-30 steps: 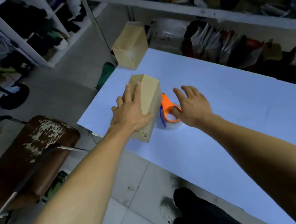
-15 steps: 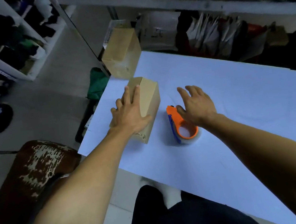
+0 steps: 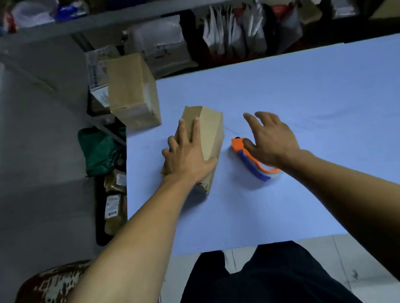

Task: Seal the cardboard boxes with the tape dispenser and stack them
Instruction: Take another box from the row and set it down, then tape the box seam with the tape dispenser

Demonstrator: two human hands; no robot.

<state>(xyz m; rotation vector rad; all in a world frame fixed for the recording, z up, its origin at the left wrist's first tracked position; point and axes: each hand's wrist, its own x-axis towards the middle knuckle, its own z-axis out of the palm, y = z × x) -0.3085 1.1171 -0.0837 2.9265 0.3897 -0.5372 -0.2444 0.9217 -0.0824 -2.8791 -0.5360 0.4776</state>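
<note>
left hand (image 3: 190, 160) is lying flat on the near cardboard box (image 3: 210, 134), fingers straight and spread along its upper face, thumb wrapping toward the right side; it is pressing, not gripping. this box is sitting near the left edge of the table (image 3: 315, 97), its long axis running toward the far edge. a second box (image 3: 132, 94) is sitting at the table's far left corner, part of it seeming to overhang; whether it is already taped cannot be told.

right hand (image 3: 269, 138) is hovering over the tape dispenser (image 3: 252, 161), fingers loosely spread and holding nothing; the thumb is close to the orange handle, contact unclear. dispenser is lying on the table just right of the near box, apart from it.

step judged: steadying the box and reaching for the dispenser, sealing not yet started. next move is calling for the right hand closing round the handle, lifting, and laying the tape end on the box seam while the left keeps the flaps down.
</note>
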